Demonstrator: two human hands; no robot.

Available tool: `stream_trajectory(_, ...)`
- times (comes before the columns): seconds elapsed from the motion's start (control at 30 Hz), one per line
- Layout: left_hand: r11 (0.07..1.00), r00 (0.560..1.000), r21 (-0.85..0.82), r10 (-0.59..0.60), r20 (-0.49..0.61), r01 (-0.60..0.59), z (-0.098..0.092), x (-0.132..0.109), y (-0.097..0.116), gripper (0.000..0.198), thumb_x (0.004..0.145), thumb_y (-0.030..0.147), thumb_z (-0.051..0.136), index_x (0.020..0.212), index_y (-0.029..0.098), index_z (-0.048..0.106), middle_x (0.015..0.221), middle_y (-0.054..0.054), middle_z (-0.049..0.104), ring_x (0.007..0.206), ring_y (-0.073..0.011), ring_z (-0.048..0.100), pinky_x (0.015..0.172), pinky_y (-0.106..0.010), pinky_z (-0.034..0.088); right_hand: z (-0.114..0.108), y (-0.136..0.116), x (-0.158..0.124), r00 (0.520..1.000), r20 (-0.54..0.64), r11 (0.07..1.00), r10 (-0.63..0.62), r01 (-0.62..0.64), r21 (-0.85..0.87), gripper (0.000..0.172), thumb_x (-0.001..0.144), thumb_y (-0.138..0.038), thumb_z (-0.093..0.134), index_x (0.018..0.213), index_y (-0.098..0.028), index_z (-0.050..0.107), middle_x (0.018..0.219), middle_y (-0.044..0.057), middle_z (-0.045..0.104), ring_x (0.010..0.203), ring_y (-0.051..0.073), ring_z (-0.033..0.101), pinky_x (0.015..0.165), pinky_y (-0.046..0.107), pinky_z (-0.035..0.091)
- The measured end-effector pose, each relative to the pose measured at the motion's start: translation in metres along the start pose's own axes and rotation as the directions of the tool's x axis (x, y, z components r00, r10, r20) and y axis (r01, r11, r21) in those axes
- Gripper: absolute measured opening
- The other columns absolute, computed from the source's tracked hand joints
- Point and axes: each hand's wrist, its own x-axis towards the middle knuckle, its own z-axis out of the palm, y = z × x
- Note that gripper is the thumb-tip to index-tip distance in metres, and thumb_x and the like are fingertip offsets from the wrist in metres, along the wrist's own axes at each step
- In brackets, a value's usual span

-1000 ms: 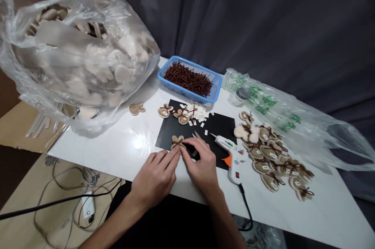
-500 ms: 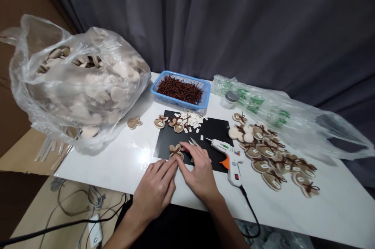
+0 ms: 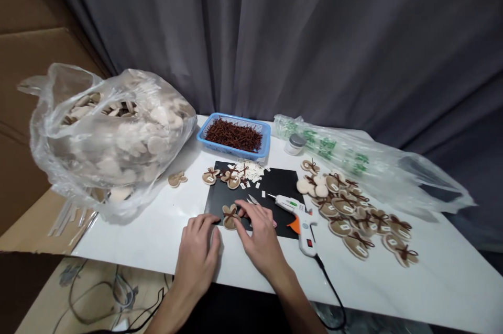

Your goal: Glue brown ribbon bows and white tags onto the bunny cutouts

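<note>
A tan bunny-shaped felt piece with a brown bow (image 3: 230, 217) lies at the front of the black mat (image 3: 285, 185). The thumb and forefinger of my right hand (image 3: 259, 237) close on its right edge. To the left, my left hand (image 3: 198, 250) rests at the mat's front edge, fingers apart and holding nothing. Partly covered behind my right hand are scissors (image 3: 252, 199). A white glue gun (image 3: 301, 216) with an orange trigger lies right of that hand. Small white labels (image 3: 251, 170) are heaped at the back of the mat, beside bowed bunny pieces (image 3: 231, 179).
A blue basket (image 3: 268, 140) of brown bows stands at the back. Left is a large plastic bag (image 3: 149, 130) of felt pieces, with a bowless piece (image 3: 177, 179) near it. Finished-looking bunnies (image 3: 356, 213) pile up at right, by a jar (image 3: 294, 144) and a flat plastic bag (image 3: 377, 166).
My left hand has let go of the bunny piece and drawn back to the left, its fingers spreading. My right hand stays at the piece. The whole view has shifted slightly.
</note>
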Motion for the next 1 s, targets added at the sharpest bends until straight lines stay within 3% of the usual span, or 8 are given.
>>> stream_trajectory(0.2,0.994,0.986,-0.021,-0.104,0.132,0.108,0.007,0.022,0.006,0.023,0.11,0.034,0.051,0.094,0.024,0.064,0.099,-0.003,0.069,0.093,-0.0258,0.065,0.084,-0.042,0.05,0.003,0.003,0.001,1.0,0.001,1.0,-0.031,0.031,-0.005,0.036,0.104,-0.021,0.057,0.139,-0.022,0.063,0.099,0.006,0.074,0.095,0.027,0.072,0.098,0.045,0.049)
stream_trajectory(0.6,0.981,0.981,-0.08,-0.166,0.097,0.174,0.014,0.019,0.001,0.019,0.108,0.041,0.055,0.103,0.025,0.064,0.11,-0.005,0.066,0.104,-0.028,0.063,0.092,-0.046,0.05,0.002,0.0,-0.002,0.999,-0.035,0.999,-0.012,0.013,0.03,0.048,0.105,-0.023,0.057,0.152,-0.025,0.05,0.099,0.004,0.073,0.095,0.026,0.072,0.096,0.043,0.053)
stream_trajectory(0.73,0.985,0.989,-0.089,-0.144,0.042,0.147,0.015,0.019,-0.002,0.021,0.106,0.044,0.06,0.115,0.026,0.066,0.118,-0.006,0.066,0.111,-0.0288,0.062,0.098,-0.048,0.052,0.003,0.0,-0.005,0.999,-0.04,0.998,0.016,-0.014,0.059,0.049,0.103,-0.023,0.06,0.151,-0.027,0.051,0.096,0.001,0.073,0.096,0.025,0.072,0.097,0.042,0.055)
stream_trajectory(1.0,0.983,0.989,-0.148,-0.092,0.118,0.109,0.01,0.021,-0.005,0.019,0.109,0.04,0.056,0.107,0.028,0.071,0.118,-0.005,0.072,0.112,-0.0262,0.067,0.093,-0.043,0.053,0.003,-0.002,-0.004,0.997,-0.02,0.934,0.078,-0.066,0.352,0.046,0.101,-0.025,0.065,0.146,-0.025,0.056,0.099,0.003,0.073,0.091,0.02,0.076,0.092,0.035,0.063)
